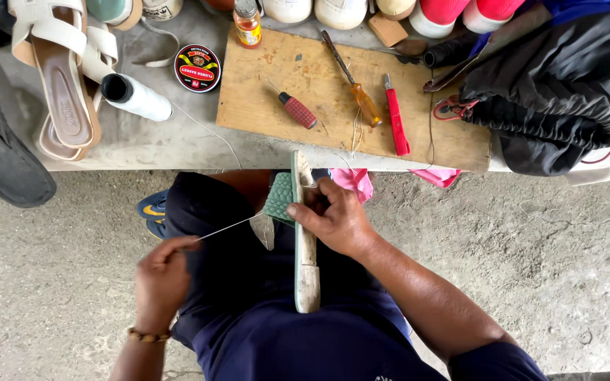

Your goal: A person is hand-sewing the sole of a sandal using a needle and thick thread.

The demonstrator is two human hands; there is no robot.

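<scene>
Sandal on edge in the lap, thread drawn taut

Sandal, pale worn sole with a green woven upper (pixel 303 240), stands on its edge across the person's lap, toe end toward the table, heel end toward the body. Right hand (pixel 333 217): grip closed around the sole near the strap, thumb pressing the sole's edge, fingers wrapped over the far side. Green upper bulges out to the left of the sole.

Thin white thread (pixel 227 227) runs taut from the upper down-left to the left hand (pixel 160 279). Left grip narrow, fingers pinched shut on the thread's end; cannot tell whether a needle is in it. Beaded bracelet (pixel 148 336) on the left wrist.

Low grey concrete table (pixel 178 144) just beyond the knees. On it a bare wooden board (pixel 305 77) carrying a red ribbed-handled awl (pixel 295 109), an orange-handled screwdriver (pixel 356 88) and a red-handled tool (pixel 395 120). Left of the board: a round black tin (pixel 198 68), a spool of white thread (pixel 137 97), a pair of cream strap sandals (pixel 65 77). Right end: a crumpled black bag (pixel 552 92). Pink cloth (pixel 356 182) hangs at the table's near edge, just beside the right hand
</scene>
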